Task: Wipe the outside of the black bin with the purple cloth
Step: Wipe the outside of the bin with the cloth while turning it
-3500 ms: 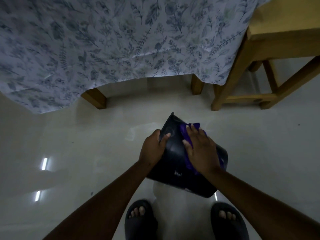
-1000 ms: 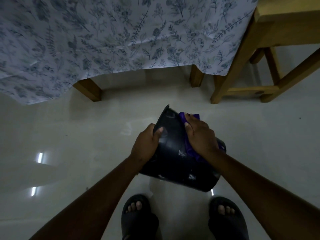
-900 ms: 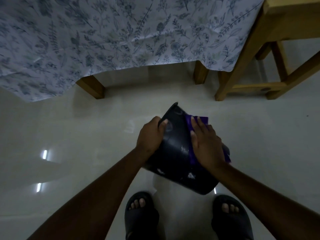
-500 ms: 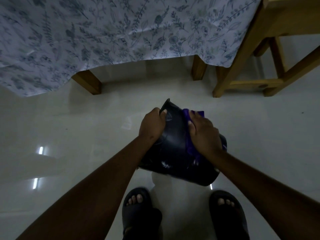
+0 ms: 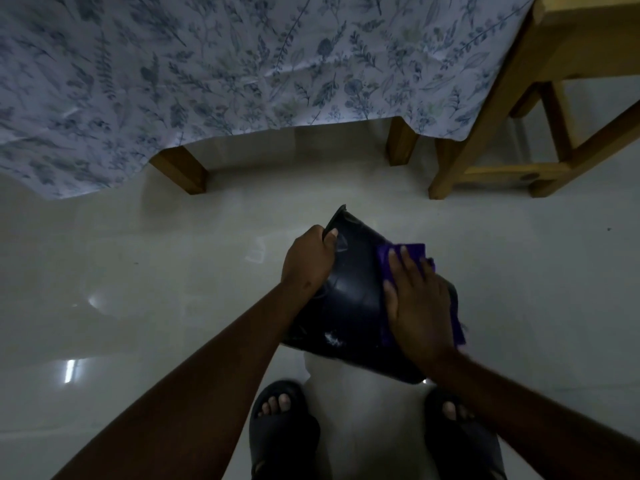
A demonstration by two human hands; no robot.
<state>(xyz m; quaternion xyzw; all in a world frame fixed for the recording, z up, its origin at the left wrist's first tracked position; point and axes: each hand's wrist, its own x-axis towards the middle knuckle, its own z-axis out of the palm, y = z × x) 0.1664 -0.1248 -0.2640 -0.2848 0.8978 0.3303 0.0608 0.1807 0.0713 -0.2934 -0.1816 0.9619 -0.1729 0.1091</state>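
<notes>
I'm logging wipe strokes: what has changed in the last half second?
The right hand has opened flat and slid the purple cloth toward the right side of the black bin. The left hand still grips the rim; the bin stays tilted.

Bare pale glossy tile floor (image 5: 156, 271) open at 9 o'clock and 3 o'clock of the tilted black plastic bin (image 5: 349, 306). 12 o'clock blocked: blue-leaf white tablecloth (image 5: 242, 64) w/ brown wooden table legs (image 5: 181, 169); yellow wooden chair (image 5: 519, 133) at 1. Dark slide sandals (image 5: 282, 431) crowd 6.
</notes>
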